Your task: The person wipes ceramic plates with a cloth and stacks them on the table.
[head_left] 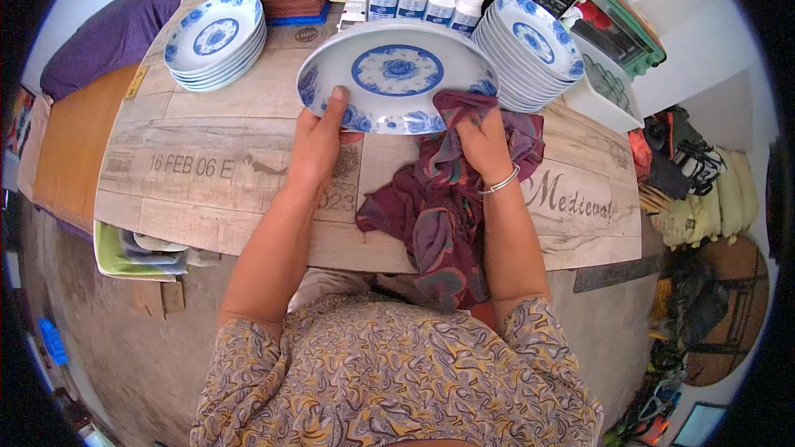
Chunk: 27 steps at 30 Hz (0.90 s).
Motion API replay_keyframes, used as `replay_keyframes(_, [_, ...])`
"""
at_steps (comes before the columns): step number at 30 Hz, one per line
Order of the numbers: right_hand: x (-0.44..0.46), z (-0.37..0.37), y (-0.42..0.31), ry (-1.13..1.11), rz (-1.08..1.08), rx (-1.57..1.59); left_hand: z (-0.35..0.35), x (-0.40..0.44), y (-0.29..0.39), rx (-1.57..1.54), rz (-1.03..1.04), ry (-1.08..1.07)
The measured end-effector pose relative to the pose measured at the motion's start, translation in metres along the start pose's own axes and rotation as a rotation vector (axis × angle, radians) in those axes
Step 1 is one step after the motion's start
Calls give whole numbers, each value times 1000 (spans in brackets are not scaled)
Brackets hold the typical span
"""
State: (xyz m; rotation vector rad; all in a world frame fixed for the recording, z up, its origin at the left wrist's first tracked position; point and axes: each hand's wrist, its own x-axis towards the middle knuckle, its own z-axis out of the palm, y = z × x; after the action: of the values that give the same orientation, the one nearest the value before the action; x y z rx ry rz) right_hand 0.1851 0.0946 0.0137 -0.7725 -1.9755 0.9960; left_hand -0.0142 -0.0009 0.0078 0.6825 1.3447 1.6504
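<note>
Between both hands (pixel 321 136) sits the plate (pixel 397 73).

My left hand (pixel 321 136) is gripping the floral plate (pixel 397 108); my right (pixel 483 139) is pressing a maroon cloth (pixel 447 215) against its rim.

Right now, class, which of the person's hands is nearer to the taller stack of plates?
Right. The right hand, holding the cloth at the right edge of the held plate, is nearer the taller stack; the left hand grips the plate's left side, farther away.
</note>
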Motion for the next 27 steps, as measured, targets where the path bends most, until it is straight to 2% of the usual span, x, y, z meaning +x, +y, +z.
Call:
replay_keyframes(5, [3,1,9,96,-119,-34,-3,2,-3,49,14,-54])
replay_keyframes(8, [4,1,-1,234,206,386,-2,2,-6,17,-14,-60])
replay_keyframes(11, [5,4,-9,223,259,325,0,-1,-6,-6,-29,-51])
replay_keyframes(14, [3,8,11,172,174,224,4,-6,-2,11,-35,-45])
replay_keyframes(17, [2,11,26,149,199,264,5,-6,-10,-19,0,-72])
replay_keyframes(20, [-2,28,11,93,277,528,7,-6,-11,-59,8,-86])
replay_keyframes(23, [-5,42,-2,40,269,531,10,-6,-13,-139,-9,-66])
replay_keyframes(27, [-7,45,-1,134,277,614,12,-8,-5,-172,-67,-57])
